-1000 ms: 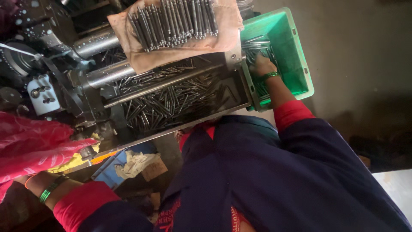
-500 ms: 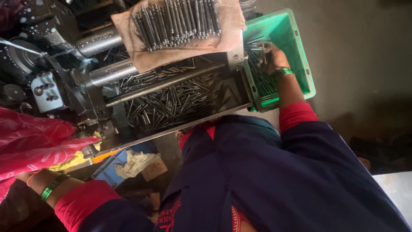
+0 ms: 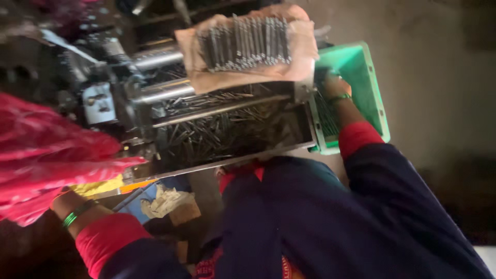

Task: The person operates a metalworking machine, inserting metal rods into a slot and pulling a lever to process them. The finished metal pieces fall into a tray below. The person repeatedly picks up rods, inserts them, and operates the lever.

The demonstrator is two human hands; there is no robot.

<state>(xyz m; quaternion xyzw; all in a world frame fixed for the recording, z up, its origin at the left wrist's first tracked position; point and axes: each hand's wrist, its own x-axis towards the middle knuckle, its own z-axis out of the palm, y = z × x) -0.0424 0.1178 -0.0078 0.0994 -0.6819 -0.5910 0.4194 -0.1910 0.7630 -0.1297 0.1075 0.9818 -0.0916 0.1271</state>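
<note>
My right hand (image 3: 335, 86) reaches into a green plastic crate (image 3: 368, 77) that holds thin metal rods. The hand lies on the rods, and the blur hides whether the fingers grip any. A green bangle sits on that wrist, above a red cuff and a dark blue sleeve. My left arm (image 3: 77, 213) is at the lower left, also with a green bangle. Its hand is hidden behind a red and pink cloth (image 3: 49, 155).
A stack of metal rods (image 3: 245, 44) lies on brown paper on top of a machine. Below it a metal tray (image 3: 227, 135) holds many loose rods. Machine parts and bars (image 3: 155, 57) stand at left. A blue box with crumpled paper (image 3: 160, 201) sits below.
The view has shifted and become blurred. My right hand has stayed in the green crate, moving slightly across the rods. My left arm has hardly moved.
</note>
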